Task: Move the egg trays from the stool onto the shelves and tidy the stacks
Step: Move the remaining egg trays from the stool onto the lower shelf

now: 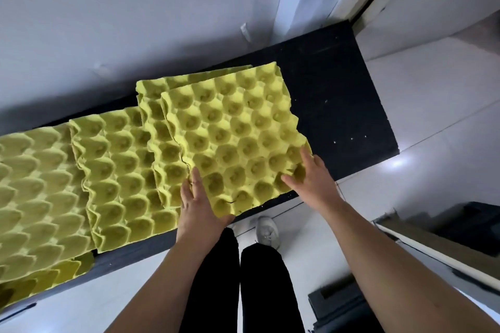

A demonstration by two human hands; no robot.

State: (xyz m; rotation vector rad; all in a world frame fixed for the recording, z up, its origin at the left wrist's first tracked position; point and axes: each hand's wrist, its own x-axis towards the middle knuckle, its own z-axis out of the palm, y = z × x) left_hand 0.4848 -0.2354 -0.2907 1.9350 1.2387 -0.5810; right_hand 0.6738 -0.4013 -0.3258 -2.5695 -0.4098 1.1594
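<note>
Top tray (238, 138) is at frame centre, cups up, over the right-hand stack (154, 105) on the black shelf (338, 94). It sits skewed against that stack: shifted right and toward the bottom of the frame, with its near corner hanging past the shelf's front edge. Can't tell whether it rests fully on the stack or is partly lifted.

Left hand (198, 205) is on the tray's lower-left corner. Its fingers (195, 178) lie fairly straight along the left edge and the thumb hooks round the near edge, so it's gripping the corner.

Right hand (313, 178) is on the lower-right corner. The thumb lies on top across the cups and the fingers (308, 157) run along the right edge, so it's also gripping. The tray spans between the two hands.

Left of it on the same shelf are the middle stack (119, 170), then the far-left stack (35, 184), each overlapping the next. More trays (40, 281) show on a lower level at lower left.

Pale wall (108, 21) runs behind the shelf. Glossy floor (433, 116) at right. One light shoe (266, 231) below the tray's near edge.
</note>
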